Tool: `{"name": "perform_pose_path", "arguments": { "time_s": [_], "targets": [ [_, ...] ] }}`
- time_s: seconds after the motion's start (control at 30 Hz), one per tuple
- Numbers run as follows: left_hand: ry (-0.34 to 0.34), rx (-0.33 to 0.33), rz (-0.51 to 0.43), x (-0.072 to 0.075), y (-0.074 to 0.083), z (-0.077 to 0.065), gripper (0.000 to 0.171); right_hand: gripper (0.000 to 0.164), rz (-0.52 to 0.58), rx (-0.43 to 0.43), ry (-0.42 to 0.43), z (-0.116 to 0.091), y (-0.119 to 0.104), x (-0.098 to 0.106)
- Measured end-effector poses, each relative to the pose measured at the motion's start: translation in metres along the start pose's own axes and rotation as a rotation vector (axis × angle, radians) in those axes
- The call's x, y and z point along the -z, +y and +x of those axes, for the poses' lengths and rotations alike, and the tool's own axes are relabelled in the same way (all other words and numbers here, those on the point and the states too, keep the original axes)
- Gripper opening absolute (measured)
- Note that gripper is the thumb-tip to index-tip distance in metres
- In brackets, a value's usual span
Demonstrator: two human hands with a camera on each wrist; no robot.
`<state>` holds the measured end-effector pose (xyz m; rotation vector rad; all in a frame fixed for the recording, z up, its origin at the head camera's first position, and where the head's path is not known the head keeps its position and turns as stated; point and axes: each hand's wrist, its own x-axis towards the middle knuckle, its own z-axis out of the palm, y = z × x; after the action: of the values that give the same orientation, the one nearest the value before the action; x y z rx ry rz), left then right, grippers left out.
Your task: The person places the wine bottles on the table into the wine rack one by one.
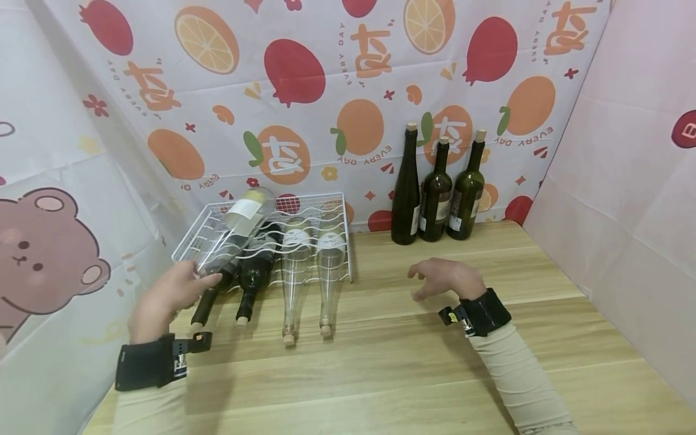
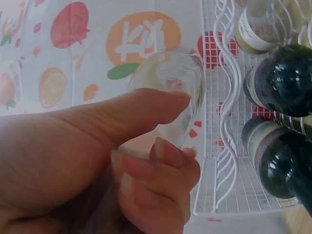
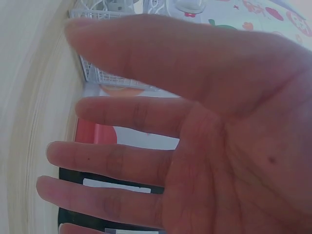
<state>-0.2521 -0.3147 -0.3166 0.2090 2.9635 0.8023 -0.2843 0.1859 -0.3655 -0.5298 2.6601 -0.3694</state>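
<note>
My left hand [image 1: 170, 297] grips a clear glass bottle [image 1: 237, 221] by its neck end. The bottle slants up and away over the left part of a white wire rack [image 1: 311, 197], its pale label toward the far end. In the left wrist view, thumb and curled fingers close round the narrow end, and the bottle's wide body [image 2: 168, 73] points at the printed cloth. Beneath it in the rack lie two dark bottles [image 1: 254, 269], then two clear bottles [image 1: 296, 263], corked necks toward me. Over the table's right side hovers my right hand [image 1: 447, 278], fingers spread, holding nothing.
Three dark green corked bottles [image 1: 435, 202] stand upright at the back, right of the rack. Printed cloth [image 1: 296, 72] hangs behind the wooden table [image 1: 359, 368], and more white cloth [image 1: 620, 199] closes off both sides.
</note>
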Motion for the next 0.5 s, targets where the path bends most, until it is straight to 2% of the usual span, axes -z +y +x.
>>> {"name": "perform_pose_path", "arguments": {
  "time_s": [0.2, 0.5],
  "targets": [
    [0.010, 0.016, 0.020, 0.004, -0.007, 0.003, 0.036, 0.055, 0.006, 0.000, -0.005, 0.000, 0.000, 0.001],
    [0.020, 0.086, 0.048, 0.010, -0.017, 0.003, 0.040, 0.053, 0.008, 0.021, -0.014, 0.002, 0.001, 0.001]
  ]
}}
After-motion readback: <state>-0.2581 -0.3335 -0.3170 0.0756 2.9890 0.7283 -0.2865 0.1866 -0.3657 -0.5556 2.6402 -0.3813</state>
